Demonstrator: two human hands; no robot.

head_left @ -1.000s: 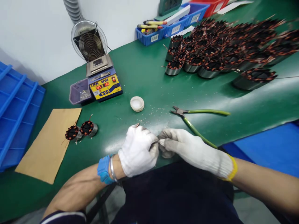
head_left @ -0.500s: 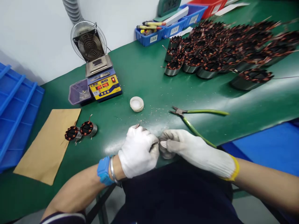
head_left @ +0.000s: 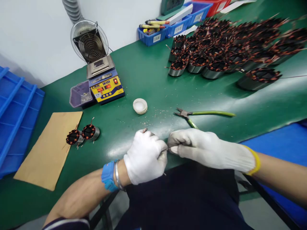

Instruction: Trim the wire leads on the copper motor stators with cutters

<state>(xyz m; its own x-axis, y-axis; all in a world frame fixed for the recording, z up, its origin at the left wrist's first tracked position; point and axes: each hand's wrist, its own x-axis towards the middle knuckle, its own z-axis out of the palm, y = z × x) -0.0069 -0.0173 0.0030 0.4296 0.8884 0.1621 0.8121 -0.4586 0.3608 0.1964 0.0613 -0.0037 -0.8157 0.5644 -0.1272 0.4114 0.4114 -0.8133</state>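
The person over there is wearing a chunky blue wristband (head_left: 108, 176). Just right of it a silver bangle (head_left: 117, 175) is circling, then a white left glove (head_left: 146, 159). Well right of the wristband, a smudged white right glove (head_left: 212, 150) is showing a yellow hem (head_left: 255, 160); below-left, a dark sleeve (head_left: 72, 226) is carrying a pale stripe (head_left: 68, 221).

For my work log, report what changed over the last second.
The right hand moved rightward, now hiding part of the pliers; the left hand edged rightward too. No grasp or release shows. Pliers, white cup and the two leftmost wound cores stayed put.
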